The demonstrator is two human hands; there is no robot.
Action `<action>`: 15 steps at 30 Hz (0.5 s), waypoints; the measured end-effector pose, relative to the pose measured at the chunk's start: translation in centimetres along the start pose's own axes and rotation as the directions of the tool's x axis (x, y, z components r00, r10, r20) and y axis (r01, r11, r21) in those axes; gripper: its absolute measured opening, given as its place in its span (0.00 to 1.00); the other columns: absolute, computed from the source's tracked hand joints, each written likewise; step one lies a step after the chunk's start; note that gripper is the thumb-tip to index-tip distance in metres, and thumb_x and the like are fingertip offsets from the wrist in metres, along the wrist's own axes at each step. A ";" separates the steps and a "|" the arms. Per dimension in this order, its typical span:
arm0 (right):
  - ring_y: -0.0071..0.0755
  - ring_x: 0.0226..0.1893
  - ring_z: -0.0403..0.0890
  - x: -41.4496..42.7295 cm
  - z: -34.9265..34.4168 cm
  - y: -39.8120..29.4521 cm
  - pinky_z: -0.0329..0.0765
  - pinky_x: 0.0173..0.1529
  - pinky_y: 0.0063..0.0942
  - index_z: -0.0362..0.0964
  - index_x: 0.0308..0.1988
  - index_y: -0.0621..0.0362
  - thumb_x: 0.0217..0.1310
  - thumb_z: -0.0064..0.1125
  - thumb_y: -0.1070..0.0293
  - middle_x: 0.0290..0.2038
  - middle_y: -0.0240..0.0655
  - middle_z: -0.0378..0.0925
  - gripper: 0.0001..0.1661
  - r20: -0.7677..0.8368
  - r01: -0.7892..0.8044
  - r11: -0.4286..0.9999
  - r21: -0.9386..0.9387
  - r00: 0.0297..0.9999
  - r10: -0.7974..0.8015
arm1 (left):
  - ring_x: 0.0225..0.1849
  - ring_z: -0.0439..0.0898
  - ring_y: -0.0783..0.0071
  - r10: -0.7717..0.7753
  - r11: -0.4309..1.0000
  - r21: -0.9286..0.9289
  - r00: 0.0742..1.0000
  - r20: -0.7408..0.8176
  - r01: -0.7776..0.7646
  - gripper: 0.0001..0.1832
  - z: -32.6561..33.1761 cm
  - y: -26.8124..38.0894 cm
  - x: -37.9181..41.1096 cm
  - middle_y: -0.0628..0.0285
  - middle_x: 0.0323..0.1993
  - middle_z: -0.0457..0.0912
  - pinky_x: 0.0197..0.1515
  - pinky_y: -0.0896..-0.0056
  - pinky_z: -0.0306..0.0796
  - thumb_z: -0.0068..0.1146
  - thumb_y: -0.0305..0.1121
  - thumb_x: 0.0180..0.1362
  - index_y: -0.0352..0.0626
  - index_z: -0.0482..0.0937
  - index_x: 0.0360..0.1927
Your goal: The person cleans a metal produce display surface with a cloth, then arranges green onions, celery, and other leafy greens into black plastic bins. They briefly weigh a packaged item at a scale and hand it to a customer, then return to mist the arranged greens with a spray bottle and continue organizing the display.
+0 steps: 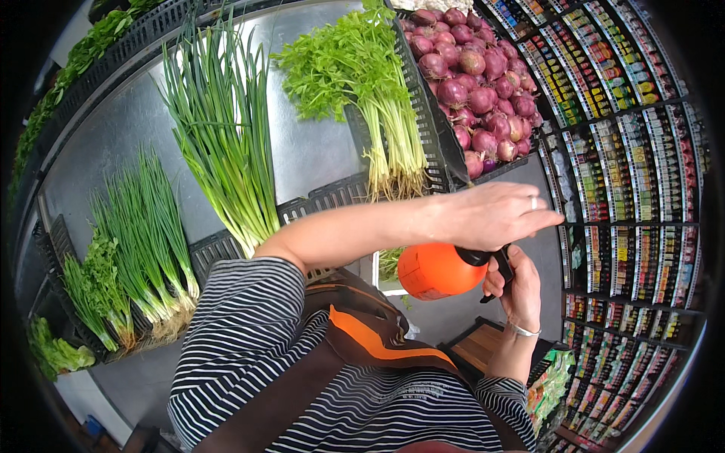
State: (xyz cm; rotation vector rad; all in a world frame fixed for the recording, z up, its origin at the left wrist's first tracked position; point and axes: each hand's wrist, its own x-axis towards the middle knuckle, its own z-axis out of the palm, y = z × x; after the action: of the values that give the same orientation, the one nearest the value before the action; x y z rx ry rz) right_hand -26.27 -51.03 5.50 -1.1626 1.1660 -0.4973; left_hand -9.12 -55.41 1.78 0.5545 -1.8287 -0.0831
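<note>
My right hand point(521, 280), with a bracelet at its wrist, holds the black handle of an orange pressure sprayer bottle point(439, 272). The bottle is tilted on its side, its round body towards the left. Across the sprayer's black head lies my left hand point(498, 215), wearing a ring, its fingers partly curled; what they grip is hidden. Beyond my left forearm, bunched celery point(391, 119) rests roots towards me on a black plastic crate. Long green onions point(226, 136) lie to its left, and thinner green onions point(153, 243) farther left.
A crate of red onions point(481, 90) stands beyond my hands. Leafy bunches point(102, 266) and lettuce point(59, 351) lie at far left. Shelves of packaged goods point(628, 164) line the right side. Near my waist are a white-edged container of greens point(389, 265) and a wooden-topped stand point(476, 348).
</note>
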 end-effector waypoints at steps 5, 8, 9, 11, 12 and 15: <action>0.22 0.13 0.62 0.1 0.1 0.3 0.63 0.21 0.22 0.69 0.26 0.63 0.68 0.38 0.59 0.14 0.29 0.64 0.23 0.005 -0.023 0.999 -0.030 1.000 0.024 | 0.31 0.75 0.65 0.112 0.991 0.097 0.961 -0.254 -0.090 0.23 -5.9 -1.7 6.5 0.62 0.28 0.76 0.34 0.67 0.71 0.53 0.24 0.50 0.34 0.71 0.53; 0.22 0.12 0.62 0.3 0.9 -1.0 0.63 0.20 0.22 0.69 0.26 0.63 0.68 0.38 0.59 0.14 0.29 0.64 0.23 -0.037 -0.025 0.999 -0.043 0.999 0.024 | 0.32 0.73 0.63 0.119 0.988 0.129 0.952 -0.283 -0.085 0.27 -4.2 -1.6 4.5 0.58 0.28 0.75 0.34 0.66 0.71 0.57 0.24 0.47 0.30 0.70 0.54; 0.22 0.12 0.62 0.7 1.1 -1.5 0.63 0.20 0.22 0.69 0.26 0.63 0.67 0.38 0.59 0.14 0.28 0.64 0.23 -0.044 -0.027 0.998 -0.049 0.999 0.024 | 0.32 0.73 0.62 0.020 0.999 0.043 0.981 -0.192 -0.012 0.29 -2.8 -1.2 2.5 0.57 0.29 0.74 0.35 0.66 0.71 0.58 0.26 0.48 0.30 0.68 0.56; 0.21 0.12 0.62 1.2 1.6 -2.5 0.63 0.19 0.21 0.70 0.26 0.64 0.67 0.39 0.58 0.14 0.28 0.64 0.23 -0.067 -0.025 0.998 -0.053 0.998 0.021 | 0.34 0.72 0.61 -0.092 0.995 -0.041 0.991 -0.100 0.088 0.32 -1.7 -1.2 0.2 0.55 0.31 0.74 0.36 0.64 0.71 0.60 0.31 0.50 0.30 0.66 0.59; 0.21 0.12 0.63 1.8 1.3 -2.6 0.64 0.19 0.20 0.69 0.27 0.64 0.67 0.38 0.57 0.13 0.28 0.64 0.24 -0.044 -0.010 0.999 -0.050 0.999 0.008 | 0.34 0.72 0.60 -0.115 0.993 -0.046 0.987 -0.112 0.111 0.33 -1.6 -1.1 -0.5 0.53 0.32 0.75 0.36 0.63 0.71 0.60 0.34 0.51 0.30 0.65 0.60; 0.19 0.12 0.63 4.4 1.7 -4.1 0.65 0.19 0.20 0.68 0.28 0.62 0.68 0.36 0.55 0.14 0.27 0.63 0.24 0.014 0.042 0.991 -0.126 0.999 -0.041 | 0.50 0.71 0.53 -0.155 0.987 0.026 0.979 -0.136 0.160 0.44 -3.0 -2.5 -0.7 0.47 0.47 0.73 0.51 0.50 0.66 0.63 0.41 0.49 0.38 0.55 0.68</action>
State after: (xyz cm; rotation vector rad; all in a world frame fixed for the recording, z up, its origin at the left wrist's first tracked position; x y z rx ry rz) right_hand -22.10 -55.39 7.09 -1.2987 1.1793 -0.4533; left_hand -5.43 -56.68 1.33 0.7141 -1.6577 -0.1163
